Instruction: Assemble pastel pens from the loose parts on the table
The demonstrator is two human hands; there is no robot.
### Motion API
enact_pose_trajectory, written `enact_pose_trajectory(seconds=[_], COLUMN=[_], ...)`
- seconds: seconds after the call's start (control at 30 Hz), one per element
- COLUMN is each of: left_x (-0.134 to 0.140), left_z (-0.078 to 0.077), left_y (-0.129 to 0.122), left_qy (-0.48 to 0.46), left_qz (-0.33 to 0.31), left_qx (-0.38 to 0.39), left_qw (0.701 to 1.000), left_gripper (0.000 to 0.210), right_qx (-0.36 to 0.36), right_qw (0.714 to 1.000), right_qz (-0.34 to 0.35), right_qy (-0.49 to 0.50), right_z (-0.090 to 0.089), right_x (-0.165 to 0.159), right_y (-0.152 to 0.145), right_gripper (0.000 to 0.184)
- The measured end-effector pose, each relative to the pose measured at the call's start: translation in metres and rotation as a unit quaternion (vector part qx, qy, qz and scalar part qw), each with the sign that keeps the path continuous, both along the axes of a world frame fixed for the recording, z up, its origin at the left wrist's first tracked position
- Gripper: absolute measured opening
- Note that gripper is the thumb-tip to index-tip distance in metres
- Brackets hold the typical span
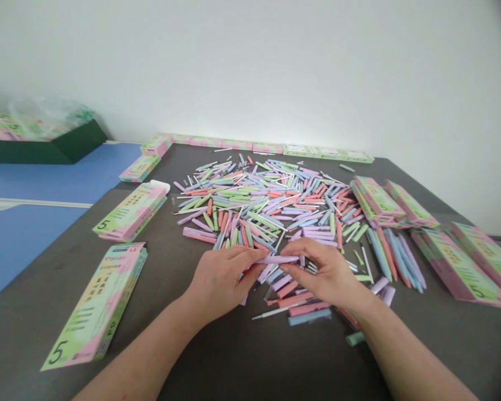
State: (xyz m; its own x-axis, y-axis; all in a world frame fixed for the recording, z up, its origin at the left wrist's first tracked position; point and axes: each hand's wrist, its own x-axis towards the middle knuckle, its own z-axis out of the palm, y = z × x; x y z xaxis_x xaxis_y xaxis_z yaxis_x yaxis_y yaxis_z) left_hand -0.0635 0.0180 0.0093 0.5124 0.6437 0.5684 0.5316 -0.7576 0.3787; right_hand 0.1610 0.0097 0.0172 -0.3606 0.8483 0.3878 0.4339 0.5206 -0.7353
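Note:
A purple pen (279,259) lies level between my two hands, above the near edge of a big heap of pen parts (250,195). My left hand (225,273) pinches its left end between thumb and fingers. At the other end, the thumb and fingertips of my right hand (325,273) close on the tapered tip. Under and around the hands are loose barrels, caps and white refills (275,310) in purple, red, blue and green. Just in front of me lies a blue barrel (309,317). My left fingers partly hide the pen.
Printed pen boxes (96,306) lie along the left side, with more boxes (463,267) at the right and a row (234,143) at the back by the wall. Several assembled pens (394,256) lie side by side at right. A dark green bin (45,147) stands on the blue surface at far left.

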Motion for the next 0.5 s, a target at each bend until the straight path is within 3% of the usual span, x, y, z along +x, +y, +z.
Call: enact_pose_trajectory(seconds=[0.07,0.2,0.4,0.5], left_x=[0.0004,0.0013,0.0027,0.0024], left_z=[-0.0007,-0.0034,-0.0042,-0.0023], left_y=[-0.0004,-0.0015,-0.0012,-0.0008], left_qy=[0.001,0.013,0.031,0.020], left_qz=[-0.002,0.012,-0.006,-0.010], left_qx=[0.005,0.037,0.051,0.046], left_qw=[1.000,0.999,0.998,0.999], left_gripper=[0.016,0.019,0.016,0.014], right_qx=[0.001,-0.033,-0.110,-0.106], right_qw=[1.000,0.999,0.993,0.993], right_qz=[-0.007,-0.003,0.018,0.033], right_qy=[-0.008,-0.007,-0.031,-0.032], right_z=[-0.0010,-0.0011,-0.0013,-0.0013], right_x=[0.0002,-0.0014,-0.0022,-0.0003], right_y=[0.0005,0.0010,0.0009,0.0012], right_gripper=[0.010,0.016,0.045,0.037])
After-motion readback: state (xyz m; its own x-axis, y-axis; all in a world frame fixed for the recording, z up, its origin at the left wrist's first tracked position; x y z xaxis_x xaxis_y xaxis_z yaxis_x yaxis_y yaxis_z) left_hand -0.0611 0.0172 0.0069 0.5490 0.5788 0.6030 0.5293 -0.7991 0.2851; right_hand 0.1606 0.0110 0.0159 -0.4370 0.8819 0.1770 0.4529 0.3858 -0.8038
